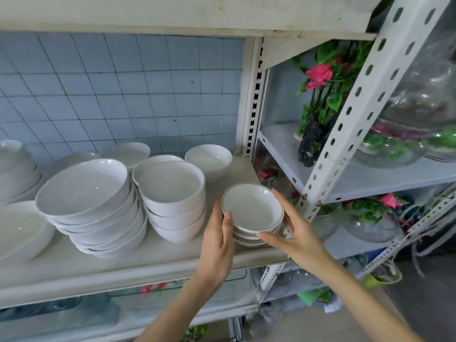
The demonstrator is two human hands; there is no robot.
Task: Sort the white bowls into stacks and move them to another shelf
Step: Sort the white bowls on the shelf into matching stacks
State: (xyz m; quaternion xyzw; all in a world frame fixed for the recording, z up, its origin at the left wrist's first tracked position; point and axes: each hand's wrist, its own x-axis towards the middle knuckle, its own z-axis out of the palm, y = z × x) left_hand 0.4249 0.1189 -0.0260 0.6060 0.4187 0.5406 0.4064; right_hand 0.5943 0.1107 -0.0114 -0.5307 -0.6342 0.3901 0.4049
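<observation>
**Both hands on the small stack**

I watched the feed, and there it was: the small stack of brown-rimmed white dishes, caught between the two hands. The left hand cupped its left side, thumb up against the top rim, fingers running round the far side. The right hand wrapped the right side, thumb tucked at the front of the pile, forefinger lying along the top dish's rim. So both were grasping the one stack, a hand to each side. It sat at the right end of the shelf, close to the front edge. Whether its base was off the board, I could not tell from my screen.

Just left of the left hand stood the deep bowls, several nested and near the back of that hand, though I saw no contact. Further left came the wide bowls, a taller pile leaning away from the hands. Beyond those, at the edge of my view, was the big bowl. Past the fingertips, toward the blue tiles, a lone bowl stood upright by itself.

Off to the right of the right hand rose a white holed post. Beyond that were pink flowers and glass bowls on the neighbouring rack, well apart from the stack.
</observation>
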